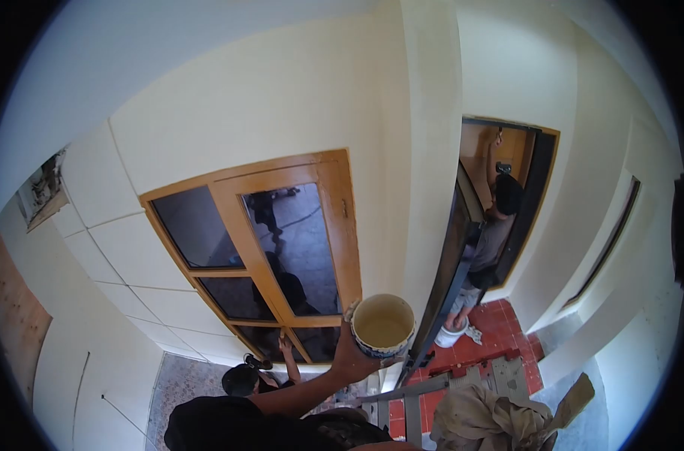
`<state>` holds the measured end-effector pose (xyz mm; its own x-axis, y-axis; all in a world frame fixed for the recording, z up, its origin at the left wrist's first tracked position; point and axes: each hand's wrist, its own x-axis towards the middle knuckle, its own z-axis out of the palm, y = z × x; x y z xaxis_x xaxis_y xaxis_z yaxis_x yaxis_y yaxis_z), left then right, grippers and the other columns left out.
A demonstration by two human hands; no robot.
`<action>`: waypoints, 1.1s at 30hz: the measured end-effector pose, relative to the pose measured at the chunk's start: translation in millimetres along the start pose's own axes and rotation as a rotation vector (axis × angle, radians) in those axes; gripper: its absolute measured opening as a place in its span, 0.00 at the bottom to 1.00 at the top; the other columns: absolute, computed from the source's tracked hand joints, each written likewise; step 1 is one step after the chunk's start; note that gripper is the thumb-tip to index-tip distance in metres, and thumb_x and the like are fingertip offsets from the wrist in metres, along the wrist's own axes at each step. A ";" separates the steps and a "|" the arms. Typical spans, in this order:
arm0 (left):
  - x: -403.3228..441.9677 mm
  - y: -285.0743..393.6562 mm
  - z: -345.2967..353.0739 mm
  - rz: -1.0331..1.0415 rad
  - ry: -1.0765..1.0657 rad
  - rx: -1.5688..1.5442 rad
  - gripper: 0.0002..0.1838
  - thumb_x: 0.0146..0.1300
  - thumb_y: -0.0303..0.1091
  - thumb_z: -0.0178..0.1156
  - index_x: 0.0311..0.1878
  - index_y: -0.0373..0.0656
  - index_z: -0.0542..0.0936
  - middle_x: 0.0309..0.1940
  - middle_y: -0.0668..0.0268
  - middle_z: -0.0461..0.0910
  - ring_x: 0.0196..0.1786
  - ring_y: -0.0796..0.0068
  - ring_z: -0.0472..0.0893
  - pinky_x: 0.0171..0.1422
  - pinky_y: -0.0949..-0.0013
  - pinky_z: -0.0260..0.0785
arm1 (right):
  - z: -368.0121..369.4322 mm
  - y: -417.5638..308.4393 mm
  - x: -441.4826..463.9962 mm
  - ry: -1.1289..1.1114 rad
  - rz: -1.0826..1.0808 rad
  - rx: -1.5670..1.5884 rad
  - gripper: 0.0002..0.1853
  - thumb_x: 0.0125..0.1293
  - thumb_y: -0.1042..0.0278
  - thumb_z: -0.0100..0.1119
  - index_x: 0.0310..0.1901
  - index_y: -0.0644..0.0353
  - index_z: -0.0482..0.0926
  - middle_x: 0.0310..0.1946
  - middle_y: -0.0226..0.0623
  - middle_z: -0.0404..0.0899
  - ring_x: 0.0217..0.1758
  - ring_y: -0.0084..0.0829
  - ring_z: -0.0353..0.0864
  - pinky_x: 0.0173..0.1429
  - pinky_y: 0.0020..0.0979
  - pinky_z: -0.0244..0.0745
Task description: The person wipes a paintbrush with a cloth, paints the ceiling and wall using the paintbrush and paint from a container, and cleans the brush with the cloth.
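Observation:
My left hand [353, 356] is wrapped round the side of a small round tub [384, 325] and holds it up, its open top facing the camera. Cream-coloured material shows inside the tub, and its rim is smeared. The left forearm reaches in from a black sleeve at the lower left. A strip of skin shows at the bottom edge, but my right hand is not visible. Below the tub are a ladder [412, 421] and a crumpled beige cloth [484, 419].
Behind the tub is a wood-framed window [338, 225] in a cream wall. A person in a dark cap [240, 380] reaches to its lower frame. Another person [492, 233] stands in the doorway at right, one arm raised, near a white bucket [448, 337] on red tiles.

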<state>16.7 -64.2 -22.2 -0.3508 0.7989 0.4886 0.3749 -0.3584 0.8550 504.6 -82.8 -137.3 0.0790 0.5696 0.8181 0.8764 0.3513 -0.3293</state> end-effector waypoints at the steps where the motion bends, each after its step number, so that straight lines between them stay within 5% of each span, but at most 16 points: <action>1: 2.7 3.7 0.7 -0.019 -0.010 -0.017 0.72 0.42 0.44 0.88 0.77 0.38 0.41 0.71 0.52 0.61 0.76 0.59 0.65 0.80 0.55 0.57 | -11.9 -12.1 14.9 -0.059 0.127 0.133 0.32 0.73 0.41 0.57 0.66 0.61 0.74 0.46 0.51 0.83 0.46 0.48 0.81 0.51 0.50 0.75; 5: 11.5 -3.7 4.2 0.027 -0.009 -0.009 0.73 0.40 0.44 0.88 0.78 0.38 0.41 0.71 0.52 0.63 0.75 0.58 0.66 0.79 0.54 0.58 | -46.6 -76.4 91.6 -0.278 0.689 0.645 0.38 0.68 0.46 0.69 0.69 0.68 0.72 0.56 0.43 0.80 0.53 0.31 0.81 0.52 0.25 0.78; 7: 19.6 -4.7 7.5 0.100 -0.069 0.043 0.73 0.43 0.48 0.87 0.77 0.39 0.38 0.72 0.51 0.60 0.76 0.57 0.64 0.80 0.52 0.53 | -24.6 -102.8 110.8 0.119 0.459 0.498 0.24 0.70 0.58 0.62 0.53 0.75 0.79 0.33 0.31 0.78 0.33 0.23 0.72 0.38 0.28 0.70; 10: 25.1 -25.0 13.0 0.110 -0.126 0.096 0.65 0.41 0.44 0.87 0.75 0.38 0.51 0.70 0.52 0.67 0.73 0.59 0.69 0.77 0.54 0.60 | -54.9 -157.9 180.5 -0.295 0.282 0.425 0.23 0.72 0.59 0.61 0.56 0.74 0.78 0.38 0.38 0.79 0.36 0.25 0.75 0.43 0.28 0.72; 13: 31.7 -26.5 17.1 0.137 -0.155 0.062 0.58 0.38 0.39 0.88 0.71 0.36 0.63 0.66 0.53 0.71 0.67 0.59 0.76 0.71 0.58 0.70 | -51.9 -215.2 225.5 -0.400 0.085 0.407 0.19 0.69 0.66 0.64 0.55 0.72 0.79 0.44 0.42 0.82 0.46 0.30 0.82 0.51 0.29 0.78; 15: 35.4 -26.0 23.7 0.051 -0.150 -0.157 0.58 0.36 0.38 0.89 0.70 0.36 0.64 0.66 0.52 0.71 0.68 0.57 0.75 0.71 0.58 0.69 | -49.6 -237.0 248.0 -0.338 -0.218 0.202 0.17 0.59 0.69 0.74 0.47 0.70 0.83 0.36 0.46 0.85 0.37 0.37 0.86 0.44 0.32 0.81; 17: 41.3 -27.9 26.8 0.125 -0.093 -0.163 0.58 0.36 0.37 0.89 0.70 0.36 0.64 0.68 0.50 0.69 0.69 0.54 0.73 0.72 0.57 0.68 | -41.6 -264.0 269.3 -0.431 -0.082 0.374 0.16 0.55 0.73 0.75 0.45 0.69 0.84 0.35 0.47 0.85 0.36 0.37 0.87 0.41 0.33 0.82; 20: 45.0 -34.7 35.2 0.160 -0.072 -0.218 0.58 0.36 0.36 0.89 0.71 0.37 0.63 0.69 0.48 0.67 0.71 0.51 0.71 0.74 0.55 0.66 | -27.9 -287.3 289.8 -0.567 -0.470 0.274 0.18 0.51 0.75 0.75 0.45 0.69 0.84 0.32 0.47 0.84 0.28 0.38 0.86 0.31 0.32 0.81; 25: 58.0 -35.8 39.2 0.251 -0.051 -0.198 0.59 0.36 0.36 0.89 0.71 0.39 0.63 0.70 0.48 0.66 0.73 0.50 0.69 0.75 0.53 0.65 | 3.8 -305.5 285.0 -0.717 -0.509 0.252 0.13 0.52 0.75 0.72 0.39 0.65 0.82 0.29 0.40 0.81 0.25 0.32 0.84 0.25 0.31 0.78; 27: 64.8 -35.0 36.0 0.414 -0.107 0.030 0.68 0.37 0.40 0.89 0.77 0.39 0.51 0.74 0.48 0.61 0.76 0.52 0.65 0.79 0.52 0.61 | 17.4 -308.3 279.2 -0.720 -0.571 0.179 0.09 0.53 0.75 0.71 0.36 0.63 0.80 0.27 0.37 0.78 0.23 0.30 0.82 0.23 0.32 0.77; 30: 70.3 -23.0 41.2 0.393 -0.065 -0.079 0.60 0.36 0.37 0.89 0.73 0.43 0.62 0.71 0.50 0.64 0.74 0.48 0.66 0.75 0.52 0.66 | 35.0 -310.8 272.7 -0.764 -0.577 0.108 0.06 0.58 0.72 0.66 0.35 0.63 0.80 0.27 0.37 0.78 0.23 0.30 0.83 0.23 0.33 0.76; 33: 74.7 -27.9 43.9 0.450 -0.060 -0.091 0.60 0.36 0.39 0.89 0.73 0.44 0.62 0.71 0.51 0.64 0.74 0.48 0.66 0.75 0.50 0.65 | 49.6 -311.1 269.9 -0.912 -0.597 0.041 0.07 0.61 0.70 0.64 0.38 0.64 0.80 0.29 0.39 0.80 0.25 0.34 0.85 0.25 0.35 0.78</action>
<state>17.8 26.7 -17.1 -0.1188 0.5795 0.8063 0.4008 -0.7149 0.5729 229.6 -1.5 162.6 -0.7508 0.6296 0.1997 0.6386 0.7692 -0.0240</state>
